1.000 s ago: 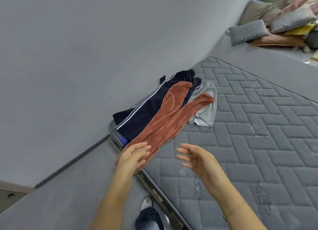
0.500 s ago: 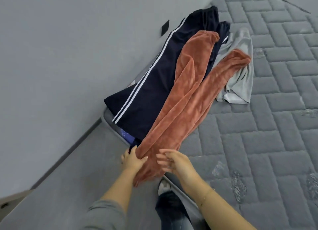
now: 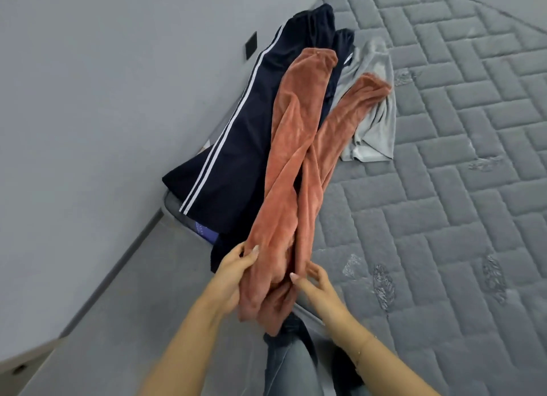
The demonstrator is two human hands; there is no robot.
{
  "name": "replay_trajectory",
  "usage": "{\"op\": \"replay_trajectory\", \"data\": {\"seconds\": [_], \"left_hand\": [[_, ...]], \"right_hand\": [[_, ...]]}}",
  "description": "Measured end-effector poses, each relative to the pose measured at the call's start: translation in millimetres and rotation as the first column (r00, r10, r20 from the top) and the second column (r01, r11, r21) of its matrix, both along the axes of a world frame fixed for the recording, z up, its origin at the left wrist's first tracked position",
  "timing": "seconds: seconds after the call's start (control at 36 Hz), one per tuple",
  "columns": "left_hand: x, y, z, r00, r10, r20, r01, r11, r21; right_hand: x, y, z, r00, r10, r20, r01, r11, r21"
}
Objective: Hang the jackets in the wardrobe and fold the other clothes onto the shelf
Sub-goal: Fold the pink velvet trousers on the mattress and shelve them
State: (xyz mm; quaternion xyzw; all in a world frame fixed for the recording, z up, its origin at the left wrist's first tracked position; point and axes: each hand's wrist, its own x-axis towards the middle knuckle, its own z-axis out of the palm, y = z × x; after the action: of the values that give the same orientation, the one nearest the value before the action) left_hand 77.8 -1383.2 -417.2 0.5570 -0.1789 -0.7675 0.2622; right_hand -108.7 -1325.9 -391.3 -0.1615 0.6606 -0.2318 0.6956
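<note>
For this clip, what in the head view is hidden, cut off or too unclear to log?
- Rust trousers: the waist end is bunched in the left hand and right hand.
- Navy striped trousers: partly covered by the rust pair.
- Grey garment: crumpled, type unclear.
- Purple item: only a sliver shows under the navy trousers.
- Wardrobe and shelf: out of frame.

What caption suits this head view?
Both hands, left and right, grip rust-coloured fleece trousers lying across navy striped trousers on a mattress.

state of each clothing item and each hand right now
rust velour trousers: stretched out lengthwise, near end gripped by both hands
navy striped trousers: lying flat, partly under the rust pair
grey garment: crumpled on the mattress
left hand: gripping trousers
right hand: gripping trousers
</note>
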Motion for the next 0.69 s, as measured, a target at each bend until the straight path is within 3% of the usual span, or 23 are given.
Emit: {"op": "replay_trajectory", "data": {"seconds": [0.06,0.14,0.22,0.28,0.39,0.58,0.69], "left_hand": [[-19,-2,33,0.99,0.036,-0.135,-0.03,0.998,0.046],[-50,-5,75,0.979,0.03,-0.2,-0.016,0.997,0.07],[-80,-3,108,0.977,0.064,-0.203,-0.031,0.987,0.159],[-98,2,127,0.944,0.126,-0.304,-0.061,0.975,0.214],[-131,16,166,0.886,0.057,-0.46,-0.031,0.997,0.064],[-179,49,219,0.93,-0.042,-0.366,0.02,0.998,-0.063],[-211,80,250,0.883,-0.041,-0.467,-0.007,0.995,-0.099]], "right_hand": [[-9,13,12,0.998,-0.011,0.062,0.011,1.0,-0.006],[-26,28,27,0.985,-0.122,0.121,0.123,0.992,0.001],[-47,42,33,0.98,-0.198,0.031,0.199,0.98,-0.032],[-63,50,37,0.972,-0.234,0.003,0.234,0.971,-0.054],[-91,68,46,0.936,-0.346,0.062,0.35,0.934,-0.072],[-140,107,71,0.762,-0.556,0.332,0.587,0.81,0.011],[-154,130,88,0.793,-0.567,0.225,0.567,0.821,0.071]]}}
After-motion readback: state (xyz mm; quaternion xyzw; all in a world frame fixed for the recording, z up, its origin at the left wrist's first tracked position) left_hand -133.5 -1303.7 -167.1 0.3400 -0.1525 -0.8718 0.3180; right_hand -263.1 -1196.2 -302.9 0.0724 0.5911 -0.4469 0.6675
